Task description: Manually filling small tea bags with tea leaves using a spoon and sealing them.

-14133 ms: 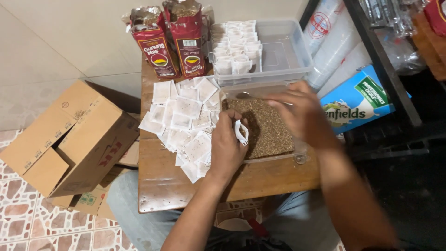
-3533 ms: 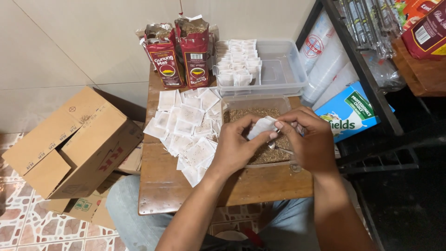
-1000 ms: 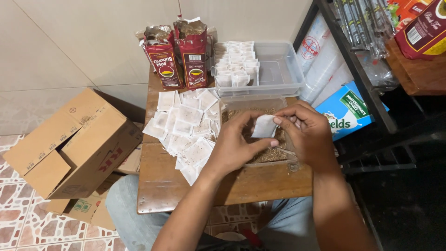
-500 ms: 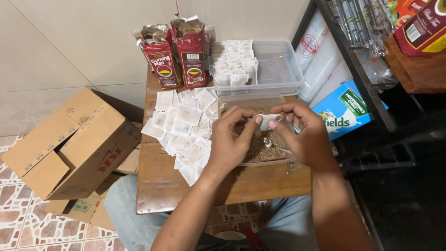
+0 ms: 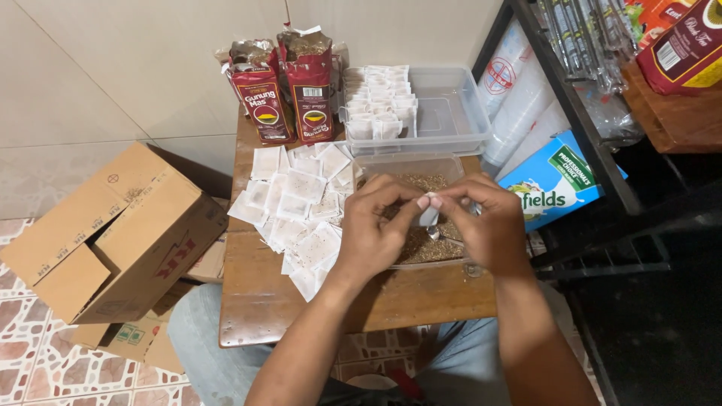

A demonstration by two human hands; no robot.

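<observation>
Hands meet over the clear tray of loose tea [image 5: 421, 244] near the middle of the wooden table [image 5: 301, 312]. Your left hand [image 5: 372, 229] and right hand [image 5: 489, 225] both pinch one small white sachet [image 5: 430, 213], fingertips closed on its top edge, holding it just above the tea. Flat empty sachets [image 5: 297, 207] lie spread to the left. Farther off stand two red tea packs [image 5: 286, 90] and a clear tub of filled sachets [image 5: 421, 109].

red foil bags [image 5: 286, 90] table back | blue carton [image 5: 553, 184] right | brown box [image 5: 113, 233] left floor
</observation>
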